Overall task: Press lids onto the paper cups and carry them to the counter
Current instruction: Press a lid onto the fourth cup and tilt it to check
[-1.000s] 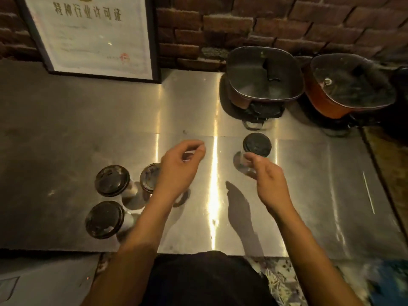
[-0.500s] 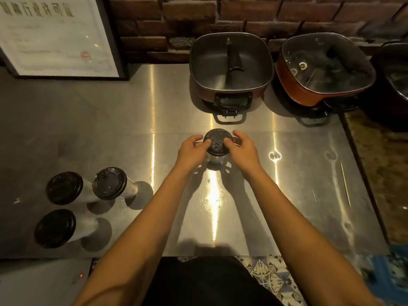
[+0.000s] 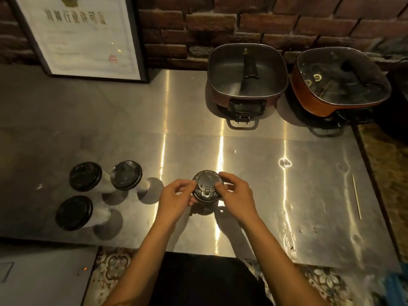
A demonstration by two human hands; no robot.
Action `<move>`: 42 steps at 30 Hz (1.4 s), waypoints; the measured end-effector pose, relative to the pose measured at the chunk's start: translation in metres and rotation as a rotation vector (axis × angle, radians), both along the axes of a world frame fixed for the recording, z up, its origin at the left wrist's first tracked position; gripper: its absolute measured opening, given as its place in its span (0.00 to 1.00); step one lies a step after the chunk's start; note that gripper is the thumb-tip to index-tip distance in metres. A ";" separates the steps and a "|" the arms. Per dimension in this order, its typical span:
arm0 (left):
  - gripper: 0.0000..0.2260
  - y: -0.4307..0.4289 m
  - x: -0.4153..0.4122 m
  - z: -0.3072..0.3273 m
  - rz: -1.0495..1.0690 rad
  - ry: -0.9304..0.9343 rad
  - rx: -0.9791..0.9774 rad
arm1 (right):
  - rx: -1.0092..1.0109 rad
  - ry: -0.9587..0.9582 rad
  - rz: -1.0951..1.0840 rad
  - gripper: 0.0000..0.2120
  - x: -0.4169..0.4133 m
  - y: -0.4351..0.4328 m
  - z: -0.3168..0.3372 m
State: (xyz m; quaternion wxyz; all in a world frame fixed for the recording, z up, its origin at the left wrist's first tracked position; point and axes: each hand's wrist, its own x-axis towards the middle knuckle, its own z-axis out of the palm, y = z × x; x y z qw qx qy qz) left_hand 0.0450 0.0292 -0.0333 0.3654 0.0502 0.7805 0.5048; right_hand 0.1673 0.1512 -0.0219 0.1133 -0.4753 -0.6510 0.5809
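Observation:
A paper cup with a black lid (image 3: 207, 186) stands on the steel table (image 3: 309, 206) in front of me. My left hand (image 3: 176, 199) curls round the lid's left rim. My right hand (image 3: 235, 193) curls round its right rim, with the thumb on top of the lid. The cup's body is mostly hidden beneath the lid and my fingers. Three more white cups with black lids stand to the left: one at the back left (image 3: 85, 176), one beside it (image 3: 126, 175), and one nearer me (image 3: 74, 213).
Two square electric pots, one dark (image 3: 247, 78) and one orange (image 3: 337, 85), stand at the back against the brick wall. A framed certificate (image 3: 81, 36) leans at the back left. A thin wooden stick (image 3: 356, 196) lies near the table's right edge.
My hands came together from apart onto the lidded cup and now hold its rim on both sides. The view has shifted, so the cup sits nearer the front edge.

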 end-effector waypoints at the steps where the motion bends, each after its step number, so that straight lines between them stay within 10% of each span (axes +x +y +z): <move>1: 0.04 -0.009 0.002 -0.003 -0.003 -0.007 -0.010 | -0.006 -0.006 0.012 0.17 0.002 -0.007 -0.002; 25: 0.24 0.040 0.024 -0.029 0.118 0.063 -0.108 | -0.088 -0.095 -0.110 0.22 -0.047 -0.037 -0.022; 42: 0.20 0.036 0.019 -0.036 0.018 0.239 -0.207 | -0.066 -0.107 -0.263 0.23 -0.051 -0.049 -0.030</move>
